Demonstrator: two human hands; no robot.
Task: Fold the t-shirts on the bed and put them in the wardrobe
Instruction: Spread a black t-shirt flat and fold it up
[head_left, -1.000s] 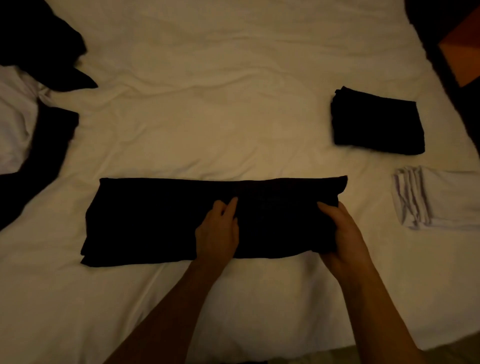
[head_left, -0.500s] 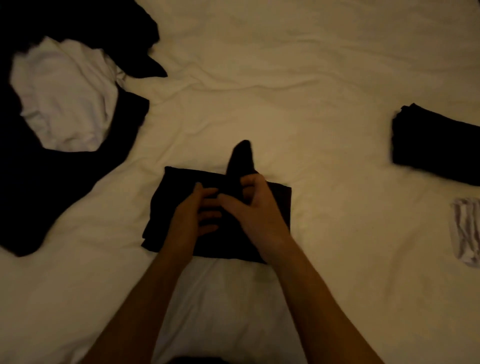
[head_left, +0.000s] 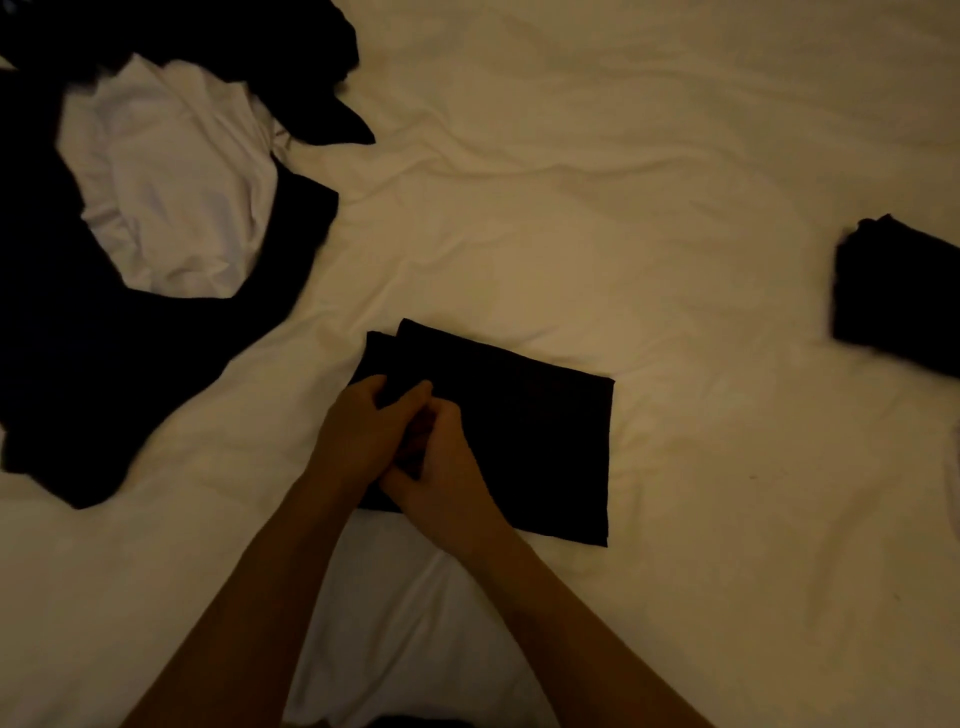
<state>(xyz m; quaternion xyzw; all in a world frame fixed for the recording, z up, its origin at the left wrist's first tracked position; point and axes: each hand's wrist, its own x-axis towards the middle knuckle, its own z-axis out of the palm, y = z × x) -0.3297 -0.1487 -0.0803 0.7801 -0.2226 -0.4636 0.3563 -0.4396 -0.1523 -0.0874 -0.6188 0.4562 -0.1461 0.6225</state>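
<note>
A black t-shirt (head_left: 530, 436) lies folded into a compact rectangle on the white bed sheet (head_left: 571, 208), just in front of me. Both hands sit close together at its left end. My left hand (head_left: 363, 431) curls its fingers over the left edge of the fabric. My right hand (head_left: 441, 467) lies beside it on the shirt with fingers curled; the dim light hides whether it pinches cloth. A folded black t-shirt (head_left: 898, 301) rests at the right edge of view.
A heap of unfolded black t-shirts (head_left: 104, 364) with a crumpled white t-shirt (head_left: 171, 182) on top fills the upper left of the bed. A sliver of folded white cloth (head_left: 955, 467) shows at the far right edge. The sheet is wrinkled.
The long black strip has been folded over into a short rectangle. My right hand brought the right end across to the left. The view shifted, moving the heap further into sight.
</note>
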